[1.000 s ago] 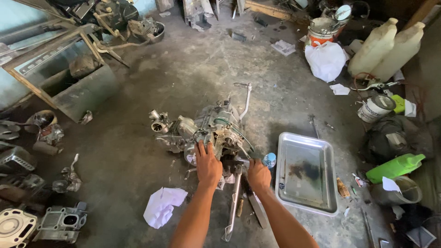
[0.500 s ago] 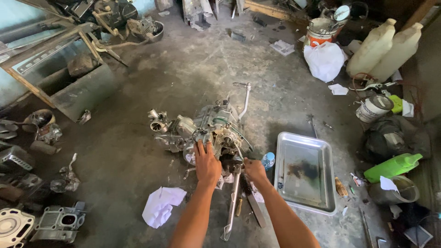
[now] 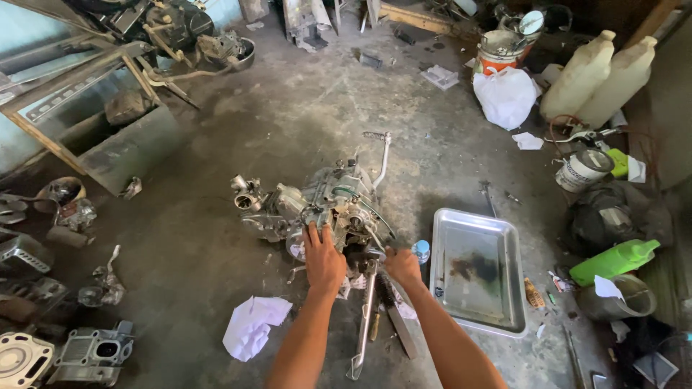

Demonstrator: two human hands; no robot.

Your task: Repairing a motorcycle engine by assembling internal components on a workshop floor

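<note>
The left hand (image 3: 324, 261) lies flat, fingers spread on the near side of the motorcycle engine (image 3: 321, 205), gripping nothing. The right hand (image 3: 404, 266) is curled at the engine's five o'clock corner; whether it grips anything cannot be told. The engine sits on the concrete floor (image 3: 288, 122), mid-frame. A steel tray (image 3: 479, 270) lies at three o'clock, a small bottle (image 3: 421, 251) between. Crumpled white paper (image 3: 252, 324) lies at seven o'clock, a metal bar (image 3: 362, 324) at six
</note>
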